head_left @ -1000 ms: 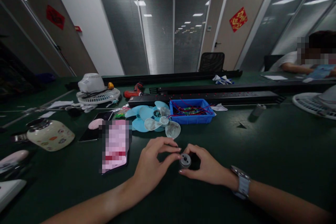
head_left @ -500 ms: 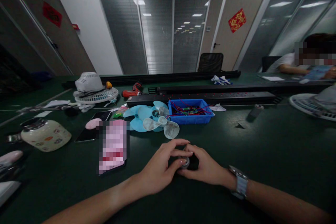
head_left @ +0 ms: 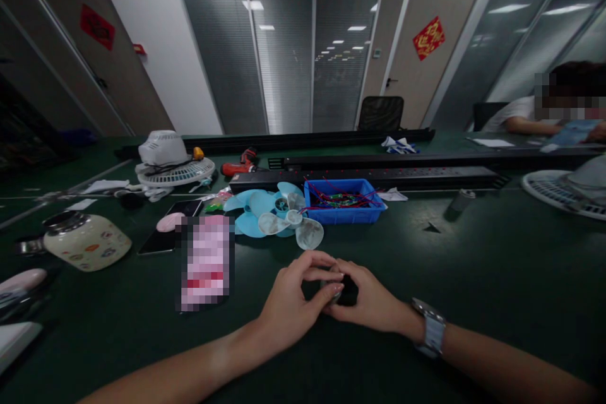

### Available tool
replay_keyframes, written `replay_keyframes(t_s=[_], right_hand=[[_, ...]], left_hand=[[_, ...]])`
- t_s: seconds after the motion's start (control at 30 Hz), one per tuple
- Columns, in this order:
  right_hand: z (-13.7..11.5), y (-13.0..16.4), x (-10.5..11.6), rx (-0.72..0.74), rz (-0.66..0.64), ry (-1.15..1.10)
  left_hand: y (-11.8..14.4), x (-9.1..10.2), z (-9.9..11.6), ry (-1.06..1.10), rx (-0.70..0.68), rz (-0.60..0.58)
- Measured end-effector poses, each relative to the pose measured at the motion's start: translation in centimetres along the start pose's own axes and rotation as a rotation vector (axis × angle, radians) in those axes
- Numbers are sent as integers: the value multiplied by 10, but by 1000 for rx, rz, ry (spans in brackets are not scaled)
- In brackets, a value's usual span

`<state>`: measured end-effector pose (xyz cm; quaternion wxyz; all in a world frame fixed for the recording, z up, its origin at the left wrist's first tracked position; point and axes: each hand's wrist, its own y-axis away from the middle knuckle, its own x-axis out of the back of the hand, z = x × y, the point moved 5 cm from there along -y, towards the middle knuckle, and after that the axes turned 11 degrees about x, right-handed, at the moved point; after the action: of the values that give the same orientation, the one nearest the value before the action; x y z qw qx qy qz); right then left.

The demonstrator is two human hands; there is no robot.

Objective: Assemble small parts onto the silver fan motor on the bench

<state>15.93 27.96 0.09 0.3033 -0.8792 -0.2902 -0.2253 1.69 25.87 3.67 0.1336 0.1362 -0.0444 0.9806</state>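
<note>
Over the dark green table my left hand [head_left: 294,300] and my right hand [head_left: 372,300] meet at the fingertips. Between them is a small round grey metal part [head_left: 336,298], mostly covered by fingers, so its exact kind does not show. My left thumb presses on its top while the left fingers curl over the far side. The right thumb and fingers grip it from the right. Just beyond the hands lie a translucent fan blade [head_left: 310,233] and light-blue fan blades [head_left: 249,224].
A blue bin [head_left: 345,214] of wires and circuit boards stands behind the hands. To the left are a pink-screened phone [head_left: 207,265] and a cream kettle [head_left: 89,243]. A red drill [head_left: 239,164] and a small metal cylinder [head_left: 463,199] lie farther off. Another person [head_left: 525,117] sits at far right.
My left thumb and fingers have shifted slightly over the metal part, covering more of its top. The right hand stays nearly where it was. The view has moved a little.
</note>
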Motion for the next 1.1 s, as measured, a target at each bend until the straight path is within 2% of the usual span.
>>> replay_keyframes(t_s=[0.07, 0.17, 0.33, 0.47, 0.63, 0.8, 0.93, 1.1], right_hand=[[-1, 0, 1, -20, 2, 10], [-1, -1, 2, -69, -13, 18], [-1, -1, 2, -121, -35, 12], [1, 0, 1, -134, -51, -8], [-2, 0, 2, -157, -63, 1], [-4, -3, 3, -156, -72, 4], [-2, -1, 2, -120, -57, 3], [3, 1, 1, -93, -28, 26]], left_hand=[[0, 6, 0, 0, 3, 62], [3, 25, -4, -65, 5, 140], [13, 58, -31, -341, 61, 192], [20, 68, -52, -532, 75, 220], [21, 69, -59, -670, 73, 263], [20, 69, -55, -638, 72, 290], [16, 55, -30, -477, 11, 329], [9, 24, 3, -323, -25, 276]])
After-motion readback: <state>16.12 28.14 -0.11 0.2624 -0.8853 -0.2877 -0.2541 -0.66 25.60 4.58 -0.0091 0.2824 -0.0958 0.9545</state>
